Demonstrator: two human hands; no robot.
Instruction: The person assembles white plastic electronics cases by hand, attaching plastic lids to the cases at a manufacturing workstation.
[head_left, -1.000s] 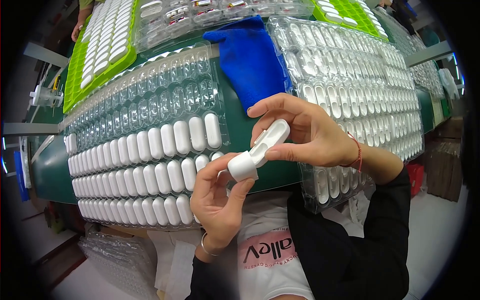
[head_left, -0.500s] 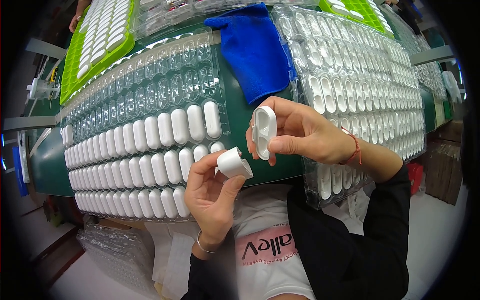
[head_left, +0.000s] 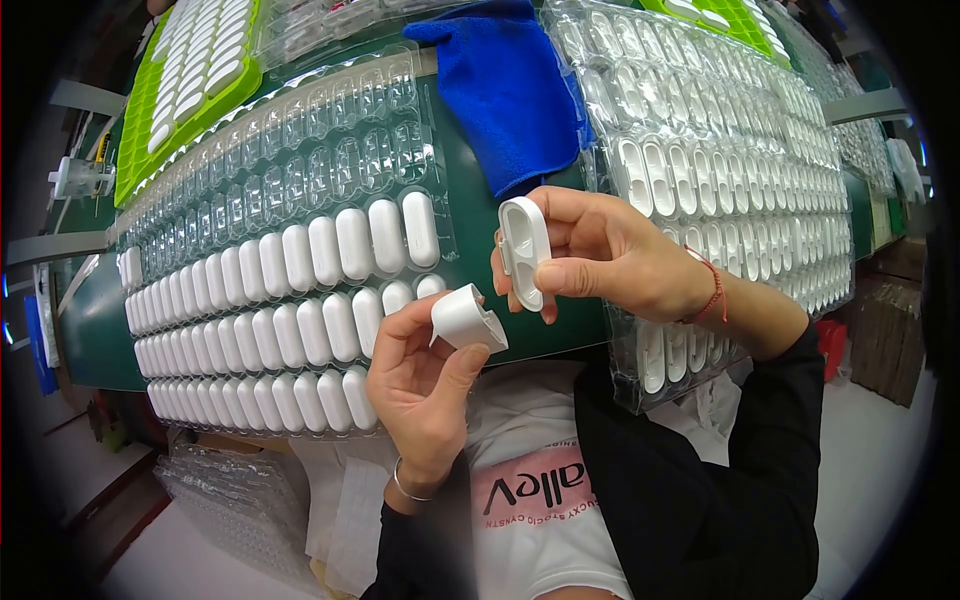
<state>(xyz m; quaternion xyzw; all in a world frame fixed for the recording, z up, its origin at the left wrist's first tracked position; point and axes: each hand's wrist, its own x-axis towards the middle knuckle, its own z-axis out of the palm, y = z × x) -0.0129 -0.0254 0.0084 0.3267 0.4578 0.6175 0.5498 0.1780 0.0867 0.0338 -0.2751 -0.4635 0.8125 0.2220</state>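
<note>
A hollow white earbud case shell is pinched in my left hand, between the thumb and the fingers, tilted with a notched edge toward the right. Just above it and to the right, my right hand grips an oval white earbud case part by its edge. Two rounded hollows show on its face, and a small tab juts from its left side. The two parts are close together but apart. Fingers behind each part are partly hidden.
To the left, a clear blister tray carries rows of rounded white shells. Hollowed white parts fill clear trays at right. A blue cloth lies between them on the green table. Green racks with white pieces stand farther back.
The oval part in my right hand has tilted slightly and moved a little up and left. My left hand still pinches the shell, slightly higher. The whole view has shifted a little.
</note>
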